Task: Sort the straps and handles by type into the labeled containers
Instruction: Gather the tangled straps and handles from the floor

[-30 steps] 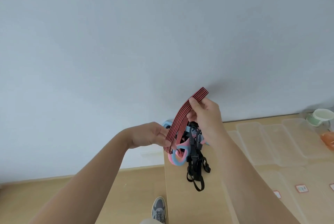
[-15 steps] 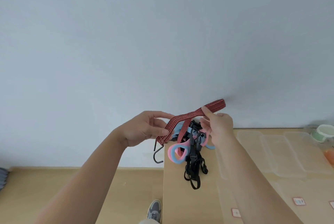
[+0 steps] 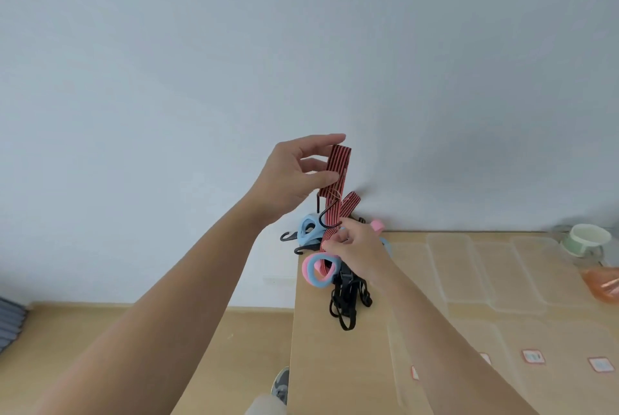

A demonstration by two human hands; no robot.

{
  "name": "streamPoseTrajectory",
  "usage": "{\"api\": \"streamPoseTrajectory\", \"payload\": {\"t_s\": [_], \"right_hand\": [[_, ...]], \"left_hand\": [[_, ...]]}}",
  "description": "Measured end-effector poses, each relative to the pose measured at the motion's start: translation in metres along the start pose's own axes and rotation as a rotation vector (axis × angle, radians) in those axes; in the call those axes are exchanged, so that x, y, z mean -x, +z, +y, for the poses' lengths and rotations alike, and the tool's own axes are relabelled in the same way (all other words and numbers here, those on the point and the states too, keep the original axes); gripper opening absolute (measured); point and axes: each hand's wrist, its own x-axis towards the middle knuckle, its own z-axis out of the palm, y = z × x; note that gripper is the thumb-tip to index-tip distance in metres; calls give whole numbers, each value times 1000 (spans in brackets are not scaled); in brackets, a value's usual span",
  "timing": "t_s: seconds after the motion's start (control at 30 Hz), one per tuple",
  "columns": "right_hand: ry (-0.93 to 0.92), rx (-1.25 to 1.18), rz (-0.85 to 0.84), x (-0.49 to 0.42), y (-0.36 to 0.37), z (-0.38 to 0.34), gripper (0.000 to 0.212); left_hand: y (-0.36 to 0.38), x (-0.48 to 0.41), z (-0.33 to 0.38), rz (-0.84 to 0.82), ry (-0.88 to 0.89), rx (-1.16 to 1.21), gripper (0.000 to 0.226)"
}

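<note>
Head view: the counter (image 3: 335,364) fills the lower right, with clear containers (image 3: 495,267) lying across its right part. Above the counter's far left corner, the left hand (image 3: 294,176) pinches the upper end of a red striped strap (image 3: 338,166), and the right hand (image 3: 355,247) pinches it lower down. On that corner lie black straps (image 3: 348,300) and pink-and-blue handles (image 3: 318,272). A black hook (image 3: 326,217) hangs from the strap. Small labels (image 3: 532,356) sit toward the counter's near edge.

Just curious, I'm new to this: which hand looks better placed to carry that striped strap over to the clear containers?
Probably the right hand: it pinches the striped strap over the table, nearer the clear containers. The left hand holds it farther away.
</note>
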Motion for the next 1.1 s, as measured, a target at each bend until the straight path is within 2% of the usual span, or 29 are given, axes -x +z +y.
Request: {"api": "streamPoseTrajectory", "payload": {"t_s": [0.07,0.17,0.23,0.3,0.37,0.47,0.57,0.63,0.67,0.7,0.8,0.9,0.97,1.0,1.03,1.1], "right_hand": [[4,96,-145,2,10,8,30],[-3,295,-258,1,22,23,26],[-6,350,-220,-1,28,33,27],[9,326,-149,-1,31,40,17],[59,197,-42,-3,34,43,10],[108,-94,121,-13,39,36,9],[103,-221,274,-29,40,16,15],[121,-289,336,-42,40,7,10],[132,-333,329,-46,41,4,7],[146,-372,307,-50,42,1,7],[177,-575,277,-60,52,-5,7],[220,-884,291,-59,54,-5,12],[336,-971,328,-57,55,7,15],[411,-919,338,-56,59,15,15],[480,-767,342,-56,64,25,14],[523,-313,291,-59,85,42,32]], "left_hand": [[5,-2,-11,78,75,-281,52],[3,-1,-34,140,163,-524,47],[-7,-2,-53,220,31,-436,39],[-19,-3,-70,291,-198,-123,36],[-30,-2,-86,276,-371,88,31],[-40,5,-108,77,-521,-103,9],[-45,13,-135,-318,-612,-260,52],[-45,15,-159,-507,-574,-332,84],[-43,15,-169,-530,-529,-413,87],[-40,14,-178,-519,-478,-494,75],[-36,-2,-196,-390,-344,-563,12],[-43,-23,-201,-284,-350,-511,30],[-51,-38,-204,-239,-400,-388,23],[-55,-44,-201,-215,-399,-315,27],[-58,-48,-200,-197,-395,-267,36],[-60,-54,-199,-221,-368,-276,44]]}}
